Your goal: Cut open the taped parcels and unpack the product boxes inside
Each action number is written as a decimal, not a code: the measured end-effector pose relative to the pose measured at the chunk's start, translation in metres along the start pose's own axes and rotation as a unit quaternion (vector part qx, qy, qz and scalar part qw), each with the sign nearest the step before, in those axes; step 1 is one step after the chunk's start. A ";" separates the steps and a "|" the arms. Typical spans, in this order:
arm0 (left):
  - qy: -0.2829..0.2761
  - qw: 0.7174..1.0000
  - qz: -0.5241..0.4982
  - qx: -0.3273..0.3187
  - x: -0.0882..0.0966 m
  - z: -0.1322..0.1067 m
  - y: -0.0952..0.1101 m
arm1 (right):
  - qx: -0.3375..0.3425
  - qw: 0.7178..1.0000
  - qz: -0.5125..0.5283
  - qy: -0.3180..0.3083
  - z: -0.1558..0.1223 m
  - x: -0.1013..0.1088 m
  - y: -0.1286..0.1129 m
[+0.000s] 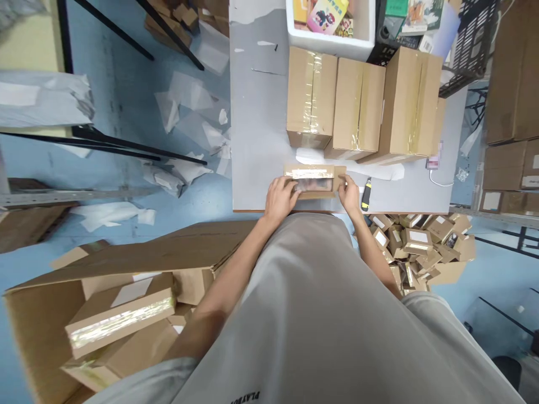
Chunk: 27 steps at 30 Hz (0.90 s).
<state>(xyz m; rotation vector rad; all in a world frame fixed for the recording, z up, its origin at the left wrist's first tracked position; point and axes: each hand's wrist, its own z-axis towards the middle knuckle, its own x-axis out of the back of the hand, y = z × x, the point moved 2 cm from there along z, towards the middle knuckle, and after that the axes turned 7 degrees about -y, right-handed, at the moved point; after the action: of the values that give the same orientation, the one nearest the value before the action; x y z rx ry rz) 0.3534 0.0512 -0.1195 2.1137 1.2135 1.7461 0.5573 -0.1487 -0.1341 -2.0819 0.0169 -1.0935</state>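
Observation:
A small opened cardboard box (309,194) lies at the table's front edge, right in front of my body. Its flaps are spread, and inside shows a dark, shiny item (318,184) whose kind I cannot make out. My left hand (281,198) grips the box's left end, fingertips at the opening. At the other end, my right hand (349,194) pinches the raised right flap. A black and yellow utility knife (366,194) rests on the table just right of my right hand.
Three tall taped cartons (311,101) stand behind the box, with a white foam bin (332,40) of books beyond. A large carton (46,331) holding boxes is at lower left. Many small boxes (416,241) are heaped at right. Paper scraps (189,92) litter the blue floor.

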 end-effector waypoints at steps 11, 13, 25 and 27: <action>-0.114 0.992 0.047 -0.027 -0.025 0.074 0.057 | 0.009 0.998 0.058 -0.011 0.008 -0.011 0.022; -0.085 0.995 0.044 -0.041 -0.026 0.077 0.057 | 0.019 0.998 0.059 -0.026 0.008 -0.013 0.026; -0.182 0.975 0.085 0.097 -0.036 0.113 0.082 | 0.030 0.995 0.052 -0.082 0.021 -0.013 0.034; -0.197 0.969 0.097 0.116 -0.043 0.120 0.084 | 0.037 0.995 0.047 -0.085 0.023 -0.010 0.032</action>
<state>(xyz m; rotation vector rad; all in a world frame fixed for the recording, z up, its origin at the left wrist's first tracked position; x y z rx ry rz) 0.4992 0.0116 -0.1415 2.6297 1.1726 1.1991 0.5777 -0.1534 -0.1694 -2.0781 -0.0077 -0.8461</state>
